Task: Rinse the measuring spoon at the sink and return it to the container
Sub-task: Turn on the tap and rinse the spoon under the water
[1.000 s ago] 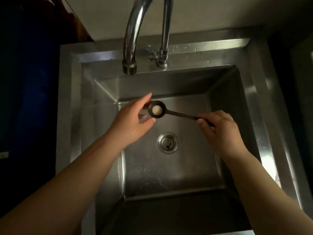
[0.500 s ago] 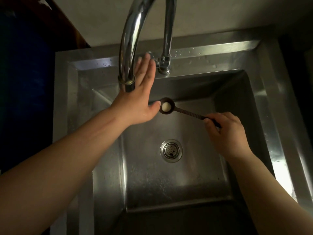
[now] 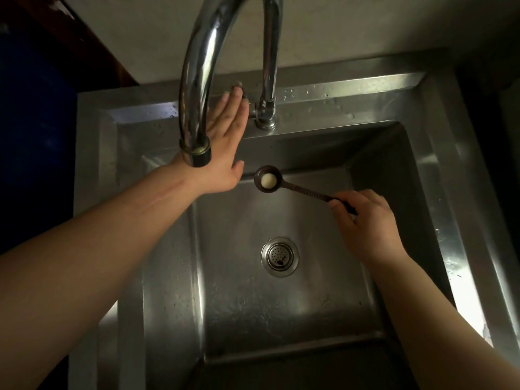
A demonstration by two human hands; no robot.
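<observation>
My right hand (image 3: 365, 223) pinches the handle end of a dark measuring spoon (image 3: 281, 182), held level over the steel sink (image 3: 439, 175). The spoon's round bowl points left and has a pale patch in it. My left hand (image 3: 225, 147) is stretched flat, fingers together, reaching behind the curved chrome faucet spout (image 3: 197, 88) with its fingertips at the small tap handle (image 3: 239, 87) beside the faucet base. The spout's mouth hangs in front of my left wrist. No water is running. No container is in view.
The drain strainer (image 3: 279, 256) sits in the middle of the basin floor, below the spoon. Water droplets dot the back rim of the sink. A pale wall rises behind the faucet, and dark surfaces flank the sink on both sides.
My left hand left the spoon's bowl and rose to the tap handle behind the spout. The right hand keeps the spoon in about the same place over the basin.
</observation>
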